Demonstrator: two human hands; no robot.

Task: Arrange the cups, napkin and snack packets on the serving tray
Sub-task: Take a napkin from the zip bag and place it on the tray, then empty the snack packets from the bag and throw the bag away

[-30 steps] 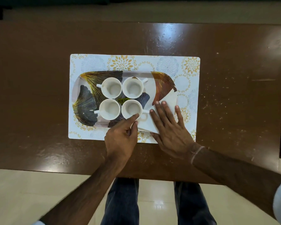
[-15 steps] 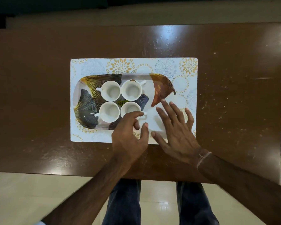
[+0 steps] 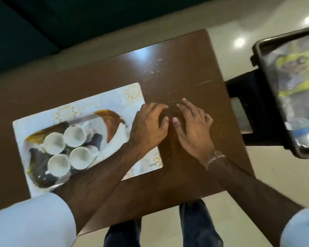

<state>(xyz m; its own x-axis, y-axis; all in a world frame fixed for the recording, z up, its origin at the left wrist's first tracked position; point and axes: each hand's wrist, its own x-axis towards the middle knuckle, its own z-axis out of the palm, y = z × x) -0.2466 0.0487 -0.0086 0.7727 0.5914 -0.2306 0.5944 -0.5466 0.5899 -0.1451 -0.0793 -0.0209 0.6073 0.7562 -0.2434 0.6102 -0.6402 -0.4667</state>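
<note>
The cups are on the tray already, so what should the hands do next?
Probably reach the right hand toward the dark bin of snack packets: four cups sit on the serving tray, no packets do, and both hands are empty.

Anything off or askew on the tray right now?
Nothing clearly wrong. Four cups sit grouped on the serving tray; motion blur hides detail. Both hands, left hand and right hand, are empty over the table.

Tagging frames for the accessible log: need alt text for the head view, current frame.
Both bare hands, left hand and right hand, hover empty over the brown table, just right of a patterned serving tray holding four white cups on a floral placemat. A dark bin with blurred, shiny packets stands at far right.
</note>
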